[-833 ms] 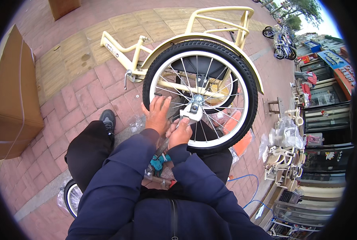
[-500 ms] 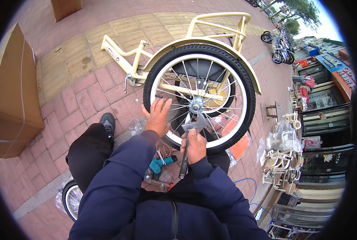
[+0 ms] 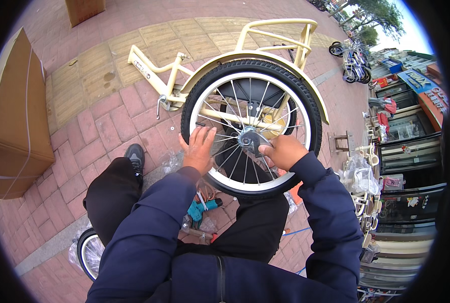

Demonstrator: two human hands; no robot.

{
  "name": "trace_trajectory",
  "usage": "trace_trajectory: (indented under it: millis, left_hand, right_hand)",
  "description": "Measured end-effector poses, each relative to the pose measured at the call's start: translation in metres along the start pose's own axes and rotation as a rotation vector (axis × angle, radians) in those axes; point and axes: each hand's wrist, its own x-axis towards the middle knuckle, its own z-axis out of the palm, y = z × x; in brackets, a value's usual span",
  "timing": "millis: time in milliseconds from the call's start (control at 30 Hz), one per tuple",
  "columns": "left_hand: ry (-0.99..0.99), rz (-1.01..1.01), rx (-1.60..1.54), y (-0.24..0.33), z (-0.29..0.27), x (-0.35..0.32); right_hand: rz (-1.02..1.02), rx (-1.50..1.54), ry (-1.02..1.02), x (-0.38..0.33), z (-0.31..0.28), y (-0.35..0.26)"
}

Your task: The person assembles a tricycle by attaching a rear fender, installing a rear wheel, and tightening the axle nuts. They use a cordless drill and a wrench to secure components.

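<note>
Cream bicycle frame [image 3: 154, 76] lying on brick paving [image 3: 93, 126], rear wheel [image 3: 250, 126] raised toward us.

Wheel: black tyre, white rim, thin spokes; we judge it stiff and fairly heavy, best gripped at tyre or rim, since spokes bend. Cardboard box [image 3: 18, 121] well apart at left. Left hand [image 3: 199, 146] spread flat on the tyre and spokes. Right hand [image 3: 283, 151] closed around something at the hub [image 3: 248, 137]; what it grips we cannot tell. Teal tool [image 3: 202, 208] below.

One head-worn fisheye view looks steeply down from close above the person's arms onto the bicycle wheel [image 3: 250, 126] and brick pavement [image 3: 98, 121].
</note>
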Motion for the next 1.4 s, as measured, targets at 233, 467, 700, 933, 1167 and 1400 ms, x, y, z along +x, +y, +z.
trace_trajectory:
  millis: [233,467,700,933,1167,1400]
  left_hand:
    - [0.011,0.013,-0.004,-0.004,0.002,0.001]
    - [0.010,0.008,0.000,-0.003,0.001,0.001]
    - [0.047,0.010,0.012,-0.005,0.010,-0.003]
    - [0.013,-0.024,-0.005,-0.003,0.007,-0.002]
    - [0.002,-0.014,-0.006,0.000,0.003,0.000]
    - [0.007,-0.003,0.018,-0.003,0.002,0.002]
  right_hand:
    - [0.032,-0.017,-0.078,0.008,-0.005,-0.004]
    - [0.070,0.294,0.162,-0.009,0.061,0.004]
    - [0.284,1.773,0.456,0.011,0.177,-0.093]
    - [0.238,2.028,0.617,0.031,0.187,-0.131]
    - [0.202,1.484,0.299,-0.034,0.148,-0.060]
    - [0.005,0.234,0.260,-0.016,0.044,-0.006]
